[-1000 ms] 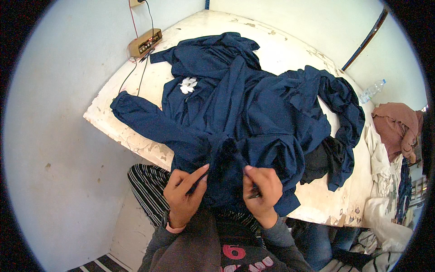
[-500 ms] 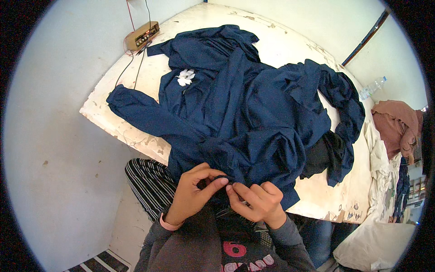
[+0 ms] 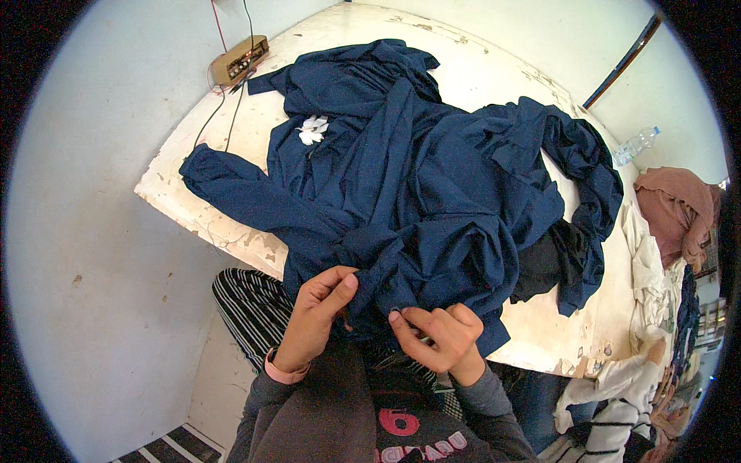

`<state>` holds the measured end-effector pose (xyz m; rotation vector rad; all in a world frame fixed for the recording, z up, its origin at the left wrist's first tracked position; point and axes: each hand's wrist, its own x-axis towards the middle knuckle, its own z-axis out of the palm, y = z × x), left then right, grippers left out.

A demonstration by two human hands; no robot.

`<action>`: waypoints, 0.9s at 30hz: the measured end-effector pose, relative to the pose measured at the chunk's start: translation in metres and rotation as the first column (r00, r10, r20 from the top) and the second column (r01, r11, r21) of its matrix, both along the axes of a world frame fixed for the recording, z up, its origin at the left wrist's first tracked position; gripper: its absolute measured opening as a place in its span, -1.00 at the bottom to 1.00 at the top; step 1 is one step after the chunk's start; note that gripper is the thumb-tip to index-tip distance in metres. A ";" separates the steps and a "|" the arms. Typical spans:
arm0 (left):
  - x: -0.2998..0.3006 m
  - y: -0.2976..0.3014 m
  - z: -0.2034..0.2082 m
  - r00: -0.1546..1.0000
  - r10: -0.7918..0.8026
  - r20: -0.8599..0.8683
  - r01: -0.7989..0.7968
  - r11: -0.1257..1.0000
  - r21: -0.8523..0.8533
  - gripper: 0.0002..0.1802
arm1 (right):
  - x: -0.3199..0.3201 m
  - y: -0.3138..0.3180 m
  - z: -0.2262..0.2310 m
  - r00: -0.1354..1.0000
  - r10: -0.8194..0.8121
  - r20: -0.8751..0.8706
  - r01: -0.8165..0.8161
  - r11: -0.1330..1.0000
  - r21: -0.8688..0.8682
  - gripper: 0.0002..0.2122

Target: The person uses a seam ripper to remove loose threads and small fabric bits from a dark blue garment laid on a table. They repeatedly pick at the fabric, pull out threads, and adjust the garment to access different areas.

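A navy blue garment (image 3: 463, 177) lies bunched across the table, its near edge hanging toward my lap. My left hand (image 3: 315, 316) pinches the cloth at this near edge between thumb and fingers. A little to the right and lower, my right hand (image 3: 440, 336) has thumb and forefinger closed on another bit of the same edge. A short stretch of navy cloth spans the space between the two hands. On the garment's left part sits a small cluster of white pieces (image 3: 312, 130). Whether either hand also holds something tiny is hidden.
The worn white table (image 3: 247, 251) meets walls at the back. A brown box with wires (image 3: 241, 60) stands at its far left. A clear bottle (image 3: 637, 145), brown cloth (image 3: 671, 204) and cream fabric (image 3: 647, 262) are on the right. Striped black-and-white cloth (image 3: 255, 309) shows below the table's near edge.
My hands have drawn apart: the left moved up and left, the right shifted slightly. At the lower right, a pale, dark-striped sleeve and another person's hand have come into view.
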<state>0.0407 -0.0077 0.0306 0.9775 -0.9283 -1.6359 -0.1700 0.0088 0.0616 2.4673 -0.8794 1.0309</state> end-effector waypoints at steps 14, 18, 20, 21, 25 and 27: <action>0.004 -0.005 -0.001 0.976 0.096 -0.196 -0.083 0.994 0.072 -0.73 | -0.005 -0.001 -0.013 0.972 -0.030 0.232 0.000 0.991 0.131 -0.79; 0.004 -0.002 0.000 0.974 0.093 -0.205 -0.085 0.995 0.046 -0.74 | -0.005 0.000 -0.021 0.924 -0.097 0.371 -0.003 0.966 0.260 -0.73; 0.004 -0.002 0.002 0.972 0.087 -0.220 -0.081 0.996 0.037 -0.74 | -0.004 0.000 -0.025 0.894 -0.093 0.438 -0.032 0.963 0.269 -0.73; 0.004 -0.001 0.002 0.970 0.091 -0.226 -0.084 0.996 0.042 -0.75 | -0.004 -0.001 -0.028 0.891 -0.082 0.447 -0.043 0.963 0.264 -0.71; 0.001 0.001 0.003 0.966 0.141 -0.215 -0.126 0.989 0.081 -0.76 | 0.001 0.004 -0.032 0.866 -0.138 0.481 -0.009 0.957 0.289 -0.63; 0.005 0.004 0.007 0.996 -0.047 0.081 0.061 0.981 -0.184 -0.77 | 0.004 0.005 -0.027 0.850 -0.172 0.497 -0.029 0.928 0.371 -0.61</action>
